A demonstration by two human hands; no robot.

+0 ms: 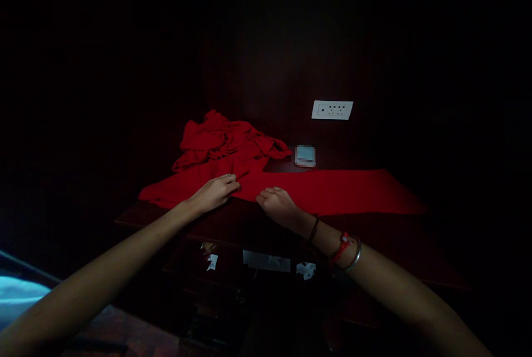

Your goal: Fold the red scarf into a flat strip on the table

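A red cloth lies across a dark wooden table, flat on the right and bunched in a heap at the back left. My left hand rests on the cloth's near edge with its fingers pressed together, and a ring shows on one finger. My right hand lies just to the right of it, fingers curled down on the same edge. Bangles and a red thread circle my right wrist. The two hands are a short gap apart.
A white socket plate is on the dark wall behind. A small pale box stands at the table's back. White scraps show on a shelf under the tabletop. The room is very dark.
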